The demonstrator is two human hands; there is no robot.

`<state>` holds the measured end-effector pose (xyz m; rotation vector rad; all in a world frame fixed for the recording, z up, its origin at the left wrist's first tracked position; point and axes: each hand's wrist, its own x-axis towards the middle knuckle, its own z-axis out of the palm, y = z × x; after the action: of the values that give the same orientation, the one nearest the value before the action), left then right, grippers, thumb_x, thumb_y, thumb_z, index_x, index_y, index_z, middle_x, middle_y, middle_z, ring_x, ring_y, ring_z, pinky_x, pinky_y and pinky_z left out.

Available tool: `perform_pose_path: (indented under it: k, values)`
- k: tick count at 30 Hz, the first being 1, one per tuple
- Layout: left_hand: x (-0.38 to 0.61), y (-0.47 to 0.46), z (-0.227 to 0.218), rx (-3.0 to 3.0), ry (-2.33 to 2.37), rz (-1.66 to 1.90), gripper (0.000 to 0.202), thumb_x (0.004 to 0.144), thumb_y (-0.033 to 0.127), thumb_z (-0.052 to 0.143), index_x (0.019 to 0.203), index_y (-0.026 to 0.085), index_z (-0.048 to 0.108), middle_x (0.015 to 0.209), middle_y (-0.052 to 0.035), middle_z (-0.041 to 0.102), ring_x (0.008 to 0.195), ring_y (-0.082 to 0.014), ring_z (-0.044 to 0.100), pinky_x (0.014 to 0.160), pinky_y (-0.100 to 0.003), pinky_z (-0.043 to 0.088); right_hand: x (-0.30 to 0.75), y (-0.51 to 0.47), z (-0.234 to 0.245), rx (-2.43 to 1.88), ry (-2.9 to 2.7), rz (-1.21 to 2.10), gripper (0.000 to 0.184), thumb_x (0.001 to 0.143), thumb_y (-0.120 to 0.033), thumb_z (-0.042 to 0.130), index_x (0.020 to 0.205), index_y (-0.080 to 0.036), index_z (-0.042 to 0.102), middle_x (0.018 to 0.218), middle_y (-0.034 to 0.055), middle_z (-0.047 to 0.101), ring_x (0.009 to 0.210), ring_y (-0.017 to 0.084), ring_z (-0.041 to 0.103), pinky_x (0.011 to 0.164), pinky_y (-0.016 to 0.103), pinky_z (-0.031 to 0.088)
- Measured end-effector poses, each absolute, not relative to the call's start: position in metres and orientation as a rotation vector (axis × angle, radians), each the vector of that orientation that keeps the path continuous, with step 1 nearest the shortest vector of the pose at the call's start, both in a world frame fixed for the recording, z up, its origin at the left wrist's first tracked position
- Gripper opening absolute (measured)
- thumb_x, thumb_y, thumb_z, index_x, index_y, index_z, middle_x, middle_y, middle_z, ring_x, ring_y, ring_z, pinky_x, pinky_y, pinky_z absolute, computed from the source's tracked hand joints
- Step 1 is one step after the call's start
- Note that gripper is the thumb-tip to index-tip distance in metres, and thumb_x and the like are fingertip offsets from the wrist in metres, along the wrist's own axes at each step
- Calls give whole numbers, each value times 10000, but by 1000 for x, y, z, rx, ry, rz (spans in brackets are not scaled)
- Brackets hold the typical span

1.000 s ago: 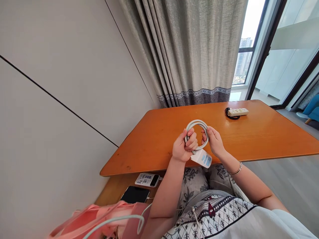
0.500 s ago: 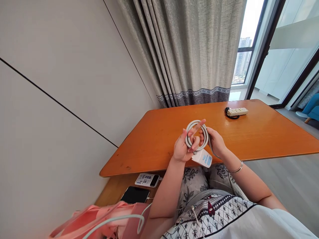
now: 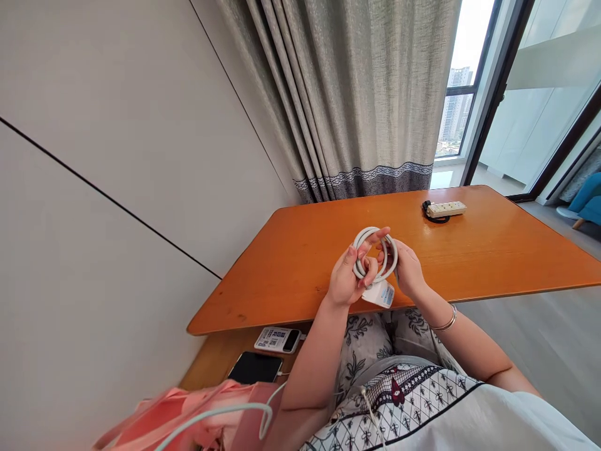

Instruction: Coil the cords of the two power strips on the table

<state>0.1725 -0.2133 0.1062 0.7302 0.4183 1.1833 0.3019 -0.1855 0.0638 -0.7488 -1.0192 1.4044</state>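
A pale grey cable is looped in a round coil over the near edge of the table. My left hand is closed on the coil's left side, its index finger reaching through and across the loops. On the right side of the coil, my right hand pinches the cable between thumb and fingers. Below the coil hangs a white block with a bluish printed label; it looks like a plug or adapter, partly covered by my left fingers.
A white power strip with a black cord lies at the far right of the wooden table. Lower left, a white power bank and a dark-screened phone rest on a bench beside a pink bag.
My right hand has come slightly up and closer to the coil, drawing the cable around its right side. The white block has tilted and sits a little higher, more hidden.
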Motion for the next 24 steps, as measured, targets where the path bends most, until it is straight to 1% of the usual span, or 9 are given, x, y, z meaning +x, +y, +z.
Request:
perform_pose_path:
  k: [4,6,8,11,13,15,20,22,24]
  values:
    - [172,-214,105,864,383,1281,442,980,420,551,640,171,416,921,-79,758,346,-24,351,358,-186,279,300,-185,56,-713,-1046,1349,572,779,-755,562,883,-208,690,705,25,655,611,163,597,580,295,476]
    - [171,-214,104,880,352,1264,421,947,423,610,648,174,450,868,-67,751,350,-30,358,367,-194,308,299,-184,54,-704,-1078,1317,580,775,-765,580,894,-208,688,681,14,633,585,154,572,574,295,472]
    - [172,-213,102,887,320,1255,415,896,441,681,654,174,474,915,-79,753,412,-52,453,411,-203,389,297,-184,52,-701,-1126,1246,556,783,-756,599,868,-212,678,652,2,609,573,149,546,575,295,468]
    - [174,-212,100,921,263,1305,456,807,486,768,647,175,475,1171,-123,721,801,-172,689,644,-258,558,295,-183,52,-717,-1191,1106,548,808,-766,572,753,-222,607,621,-3,578,570,149,525,562,294,450]
    - [178,-212,99,952,235,1338,470,792,506,776,647,180,472,1306,-135,664,1131,-256,659,827,-323,579,295,-183,51,-738,-1229,1049,560,828,-778,532,714,-230,554,601,-4,564,553,148,505,537,291,426]
    - [180,-213,99,962,241,1351,461,817,506,752,647,183,471,1360,-136,632,1316,-290,559,933,-373,557,296,-183,50,-766,-1272,1014,550,864,-764,488,724,-234,541,580,-10,546,531,143,474,517,285,398]
    - [177,-208,100,1013,279,1507,452,834,495,738,632,184,481,1410,-114,611,1435,-287,454,1080,-402,481,302,-187,46,-871,-1571,875,362,989,-492,434,774,-233,566,629,-4,554,573,150,495,589,287,413]
    - [173,-203,101,1055,278,1576,459,830,538,730,643,185,502,1433,-101,600,1456,-283,432,1122,-412,449,305,-191,47,-950,-1749,726,248,991,-350,428,934,-227,635,756,34,637,692,183,571,687,309,456]
    - [169,-198,101,1089,290,1612,478,823,592,713,660,188,517,1459,-96,584,1472,-289,410,1154,-437,421,307,-197,52,-1086,-1929,555,316,979,-256,418,1216,-198,619,945,93,693,870,227,626,797,343,484]
